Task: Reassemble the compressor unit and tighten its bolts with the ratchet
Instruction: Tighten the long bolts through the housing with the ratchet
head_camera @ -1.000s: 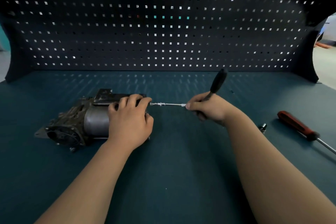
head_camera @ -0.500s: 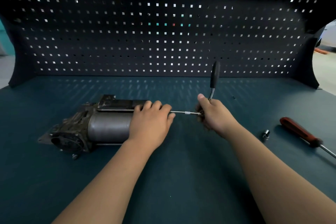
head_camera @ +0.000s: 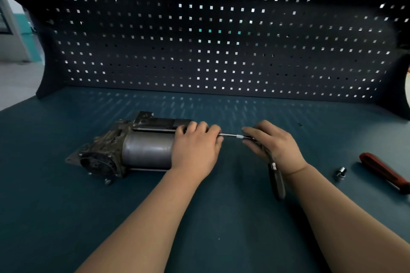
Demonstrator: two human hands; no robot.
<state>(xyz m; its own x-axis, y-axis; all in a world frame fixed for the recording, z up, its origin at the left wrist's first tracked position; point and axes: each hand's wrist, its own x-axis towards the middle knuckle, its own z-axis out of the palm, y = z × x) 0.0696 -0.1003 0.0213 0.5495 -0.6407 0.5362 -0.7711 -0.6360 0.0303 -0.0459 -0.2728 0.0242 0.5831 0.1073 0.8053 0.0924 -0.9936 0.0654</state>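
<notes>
Grey compressor (head_camera: 146,150) gripped at right end by left hand (head_camera: 195,148); right hand (head_camera: 275,146) grasps ratchet (head_camera: 277,180) just beside.

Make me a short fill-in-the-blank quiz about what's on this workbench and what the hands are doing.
1. The left hand holds the compressor unit, and the right hand holds the ratchet, whose black handle points ____ the person.
2. The screwdriver lying on the right has a ____ handle.
3. The small metal socket lies between the right hand and the ____.

Missing words: toward; red; screwdriver.
</notes>
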